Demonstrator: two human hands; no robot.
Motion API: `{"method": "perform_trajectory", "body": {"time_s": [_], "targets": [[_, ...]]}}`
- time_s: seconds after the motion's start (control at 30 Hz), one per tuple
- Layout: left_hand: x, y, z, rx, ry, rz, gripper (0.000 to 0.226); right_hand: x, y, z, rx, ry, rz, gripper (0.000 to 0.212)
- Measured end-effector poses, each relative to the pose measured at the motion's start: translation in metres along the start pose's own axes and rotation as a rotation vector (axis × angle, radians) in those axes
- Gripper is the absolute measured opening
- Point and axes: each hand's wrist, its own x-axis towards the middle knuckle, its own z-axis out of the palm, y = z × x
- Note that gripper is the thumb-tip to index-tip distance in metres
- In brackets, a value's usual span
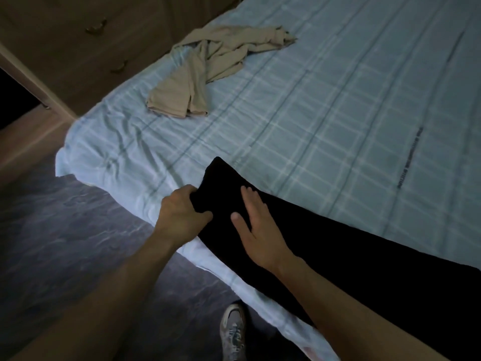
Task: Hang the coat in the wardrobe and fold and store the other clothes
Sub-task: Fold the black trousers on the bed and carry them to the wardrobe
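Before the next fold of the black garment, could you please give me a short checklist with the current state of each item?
1. Left hand grips the black garment at its edge: ok.
2. Right hand lies flat on it, holding it down: ok.
3. Garment spread smooth on the bed: cannot tell, too dark to show creases.
4. Garment fully on the bed: not ok, its near edge hangs over the side.
5. Space beyond for folding: ok, the beige garment lies apart, crumpled.
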Motion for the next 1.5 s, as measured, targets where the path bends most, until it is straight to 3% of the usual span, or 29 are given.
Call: {"method": "perform_trajectory", "body": {"time_s": [0.1, 0.2, 0.33, 0.43, 0.67, 0.9, 1.03, 1.27, 1.4, 1.5], "targets": [[-0.029, 0.029, 0.001, -0.065, 0.041, 0.109, 0.035, -0.006, -0.019, -0.022, 0.024, 0.079, -0.041, 0.069], [-0.061, 0.066, 0.006, -0.244, 0.064, 0.177, 0.036, -0.019, -0.037, -0.046, 0.2, 0.101, -0.039, 0.072], [-0.103, 0.115, 0.03, -0.378, 0.083, 0.31, 0.032, -0.061, -0.051, -0.1, 0.516, 0.141, 0.031, 0.041], [-0.128, 0.146, 0.057, -0.374, 0.067, 0.379, 0.037, -0.099, -0.048, -0.141, 0.683, 0.197, 0.086, 0.043], [-0.207, 0.234, 0.128, -0.407, -0.149, 0.607, 0.063, -0.205, -0.008, -0.23, 0.82, 0.414, 0.165, 0.036], [-0.282, 0.309, 0.228, -0.336, -0.422, 0.823, 0.085, -0.32, 0.057, -0.306, 0.804, 0.669, 0.231, 0.047], [-0.319, 0.345, 0.286, -0.277, -0.525, 0.916, 0.101, -0.383, 0.1, -0.337, 0.766, 0.852, 0.251, 0.044], [-0.372, 0.384, 0.393, -0.073, -0.612, 1.054, 0.115, -0.483, 0.186, -0.362, 0.463, 1.097, 0.448, 0.053], [-0.383, 0.383, 0.447, 0.271, -0.767, 1.096, 0.109, -0.518, 0.234, -0.349, 0.198, 1.053, 0.617, 0.05], [-0.375, 0.369, 0.468, 0.362, -0.788, 1.066, 0.096, -0.524, 0.256, -0.334, 0.134, 0.952, 0.625, 0.053]]}}
